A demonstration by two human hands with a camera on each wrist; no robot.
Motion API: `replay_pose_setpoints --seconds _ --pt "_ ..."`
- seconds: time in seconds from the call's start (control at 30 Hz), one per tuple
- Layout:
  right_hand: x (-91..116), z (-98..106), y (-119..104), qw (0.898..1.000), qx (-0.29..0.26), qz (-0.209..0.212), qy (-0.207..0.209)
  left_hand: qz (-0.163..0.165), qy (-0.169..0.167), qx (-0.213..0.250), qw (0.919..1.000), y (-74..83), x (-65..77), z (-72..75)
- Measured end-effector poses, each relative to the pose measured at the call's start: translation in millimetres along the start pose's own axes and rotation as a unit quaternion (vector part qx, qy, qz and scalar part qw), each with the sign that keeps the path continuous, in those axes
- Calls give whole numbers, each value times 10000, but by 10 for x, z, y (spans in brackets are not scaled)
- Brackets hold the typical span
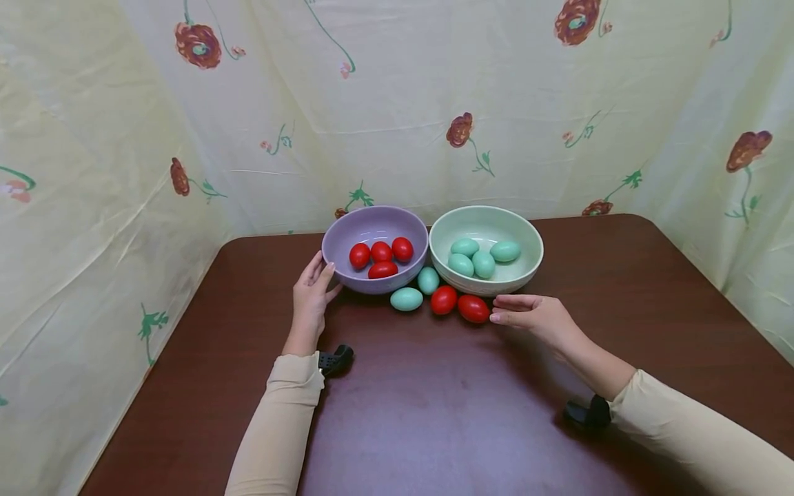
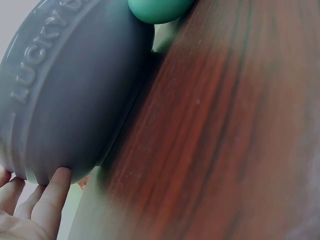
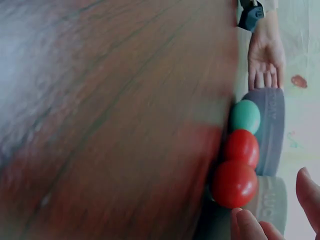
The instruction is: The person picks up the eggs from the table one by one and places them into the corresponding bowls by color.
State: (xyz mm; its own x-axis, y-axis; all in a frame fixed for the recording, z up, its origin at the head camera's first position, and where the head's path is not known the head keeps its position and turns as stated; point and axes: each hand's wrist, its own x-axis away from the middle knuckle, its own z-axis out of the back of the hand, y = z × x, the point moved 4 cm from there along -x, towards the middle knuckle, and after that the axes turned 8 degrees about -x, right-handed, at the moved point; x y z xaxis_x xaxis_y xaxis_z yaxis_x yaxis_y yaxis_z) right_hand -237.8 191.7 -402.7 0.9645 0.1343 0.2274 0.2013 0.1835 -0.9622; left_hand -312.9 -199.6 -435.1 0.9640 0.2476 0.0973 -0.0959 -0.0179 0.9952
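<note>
The left hand rests its fairly straight fingers against the outer wall of a purple bowl, which holds several red eggs. Close-up in the left wrist view, its fingertips lie on the bowl's side. Beside a red egg on the table is the right hand, fingers extended, thumb apart, nothing in its grasp. That egg touches another red egg to its left. Two mint green eggs, one in front and one farther back, lie between the bowls.
A pale green bowl with several mint green eggs stands right beside the purple one. Both are near the back edge of the dark brown wooden table. Flowered cloth hangs behind and at the sides.
</note>
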Motion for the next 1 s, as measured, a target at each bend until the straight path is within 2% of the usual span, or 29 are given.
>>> replay_pose_setpoints --seconds 0.27,0.5,0.83,1.0 --pt "-94 -99 119 9990 -283 -346 -66 -41 15 -5 10000 17 8 0" --pt "-134 -205 131 9973 -580 -420 131 -24 26 18 10000 14 4 5" --pt "-168 -293 130 9978 -430 -257 442 -26 17 -14 10000 20 9 -2" --pt "-188 -334 145 9952 -622 -413 632 -42 26 10 10000 28 14 2"
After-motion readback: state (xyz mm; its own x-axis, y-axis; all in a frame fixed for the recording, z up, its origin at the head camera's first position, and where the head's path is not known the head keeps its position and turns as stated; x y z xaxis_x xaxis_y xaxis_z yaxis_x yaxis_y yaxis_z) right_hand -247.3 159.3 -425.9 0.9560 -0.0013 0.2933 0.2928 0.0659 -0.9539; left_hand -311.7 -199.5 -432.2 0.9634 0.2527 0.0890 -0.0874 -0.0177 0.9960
